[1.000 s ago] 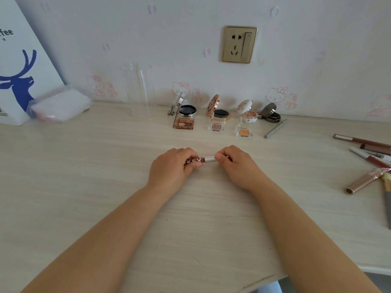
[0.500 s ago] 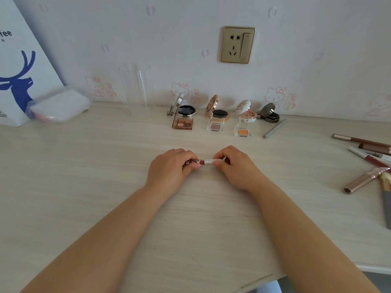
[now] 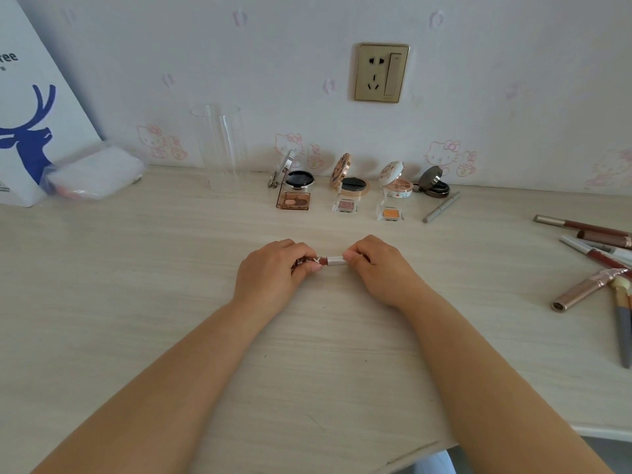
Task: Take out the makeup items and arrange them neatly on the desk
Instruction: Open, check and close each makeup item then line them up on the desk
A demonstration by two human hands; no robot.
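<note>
Fingers (image 3: 309, 266) of my left hand (image 3: 273, 271) are curled round the reddish-brown end of a lip gloss tube (image 3: 326, 261), while my right hand (image 3: 379, 268) pinches its pale silvery cap end between thumb and forefinger. Over the last second very little has shifted: both hands have kept the same grip, and the tube has only drifted slightly nearer to me and turned a touch, so that white lettering on the dark part now faces up. The seam between body and cap looks no wider than before, so I judge the cap is not off, and I cannot tell whether I am twisting it or just straightening the tube. For the task this means the item is out and in hand but not yet placed.

It lies level, just above the counter (image 3: 171, 285), spanning the short gap between my two hands, with only its middle showing and both ends hidden in my grip. Well beyond it, along the wall, stand four opened compacts (image 3: 355, 184) with small eyeshadow pans (image 3: 345, 205) in front, and a slim grey pen (image 3: 441, 207) beside them. Off to my right a loose heap of lip pencils and brushes (image 3: 602, 258) waits unsorted.
</note>
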